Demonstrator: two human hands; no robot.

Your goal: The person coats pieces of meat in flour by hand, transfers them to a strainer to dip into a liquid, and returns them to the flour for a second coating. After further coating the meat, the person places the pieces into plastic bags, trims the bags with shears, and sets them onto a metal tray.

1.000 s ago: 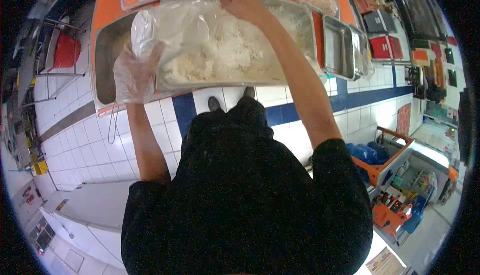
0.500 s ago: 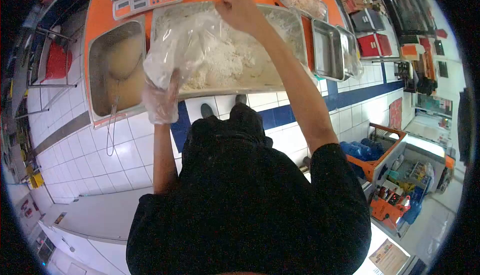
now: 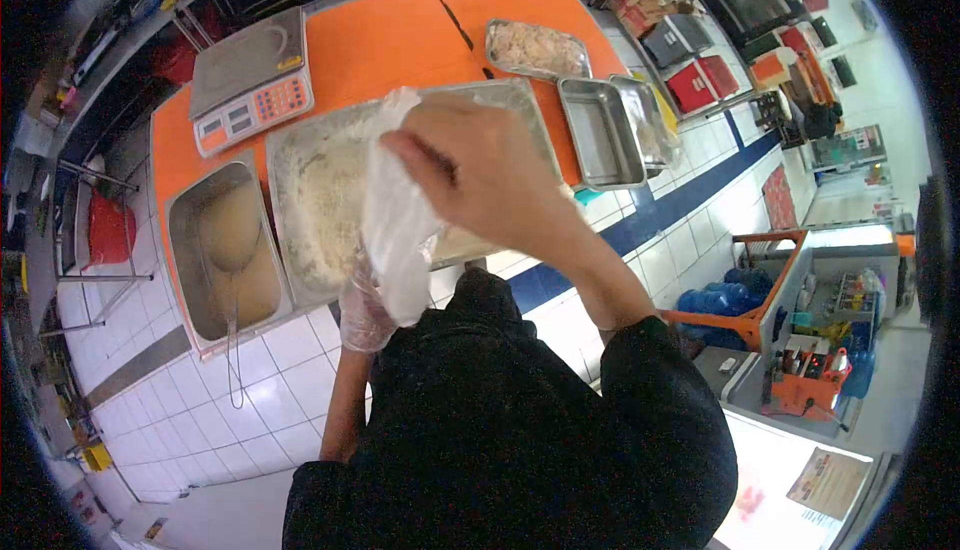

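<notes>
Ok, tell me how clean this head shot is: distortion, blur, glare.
Head view: strong fisheye, the orange counter edges bow and black corners vignette the frame; the right hand and plastic bag look slightly soft; bright washed-out patch at lower right; the scale and metal trays stay readable.

Nothing legible here. The weighing scale (image 3: 250,80) on the orange counter shows rows of keys and a display strip, too small to read. A printed sheet (image 3: 832,480) at lower right carries print, blurred beyond reading.
</notes>
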